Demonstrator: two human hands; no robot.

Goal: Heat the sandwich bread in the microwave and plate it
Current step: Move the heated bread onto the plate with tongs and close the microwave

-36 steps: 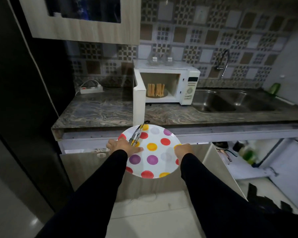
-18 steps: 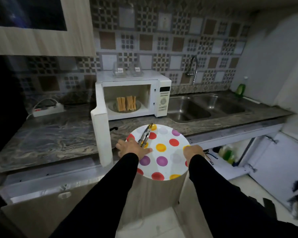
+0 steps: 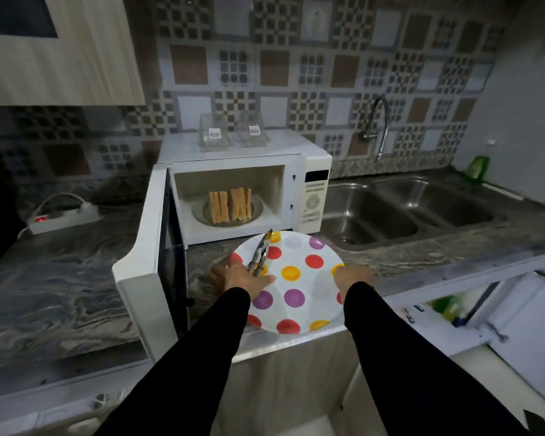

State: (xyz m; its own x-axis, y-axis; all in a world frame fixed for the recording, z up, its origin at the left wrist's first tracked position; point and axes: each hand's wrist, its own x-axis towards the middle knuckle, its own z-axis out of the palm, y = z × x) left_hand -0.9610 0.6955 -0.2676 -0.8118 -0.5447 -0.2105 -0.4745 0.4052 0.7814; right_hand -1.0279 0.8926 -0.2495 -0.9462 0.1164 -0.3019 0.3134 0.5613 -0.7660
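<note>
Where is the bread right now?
The bread stands upright on the glass tray inside the open microwave, behind the spotted plate and left of the sink.

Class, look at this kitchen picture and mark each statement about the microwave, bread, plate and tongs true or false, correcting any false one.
1. The microwave door stands open. True.
2. The sandwich bread already lies on the spotted plate. False: it stands upright inside the microwave.
3. Tongs rest on the plate by the left hand. True.
4. The sink is left of the microwave. False: it is to the right.
5. Only the left hand holds the plate. False: the right hand holds its other edge.
</note>
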